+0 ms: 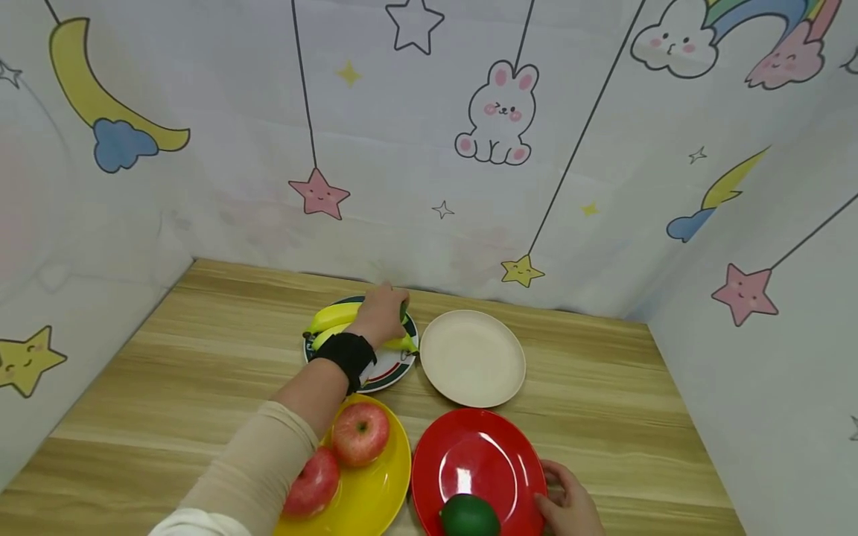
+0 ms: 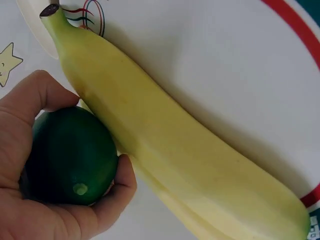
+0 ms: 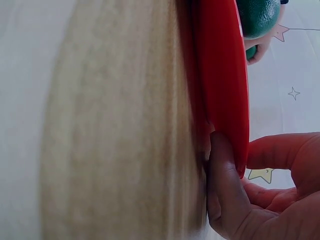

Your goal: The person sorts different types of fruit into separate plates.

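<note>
My left hand (image 1: 378,316) is over the white plate with a dark green rim (image 1: 389,382) at the back. In the left wrist view its thumb and fingers curl round a dark green oval fruit (image 2: 72,155) with a small pale nub. That fruit is right beside a yellow banana (image 2: 165,130); more than one banana (image 1: 333,316) lies on this plate. At the front right, my right hand (image 1: 571,502) pinches the rim of a red plate (image 1: 496,439) between thumb and fingers. Another dark green fruit (image 1: 471,515) sits on the red plate, near its front.
Two red apples, one behind (image 1: 360,434) and one in front (image 1: 315,484), are on a yellow plate (image 1: 382,484) under the left forearm. A cream plate (image 1: 472,359) stands between the banana plate and the right side. Wood-grain table (image 1: 154,372); printed cloth walls (image 1: 415,223) enclose it.
</note>
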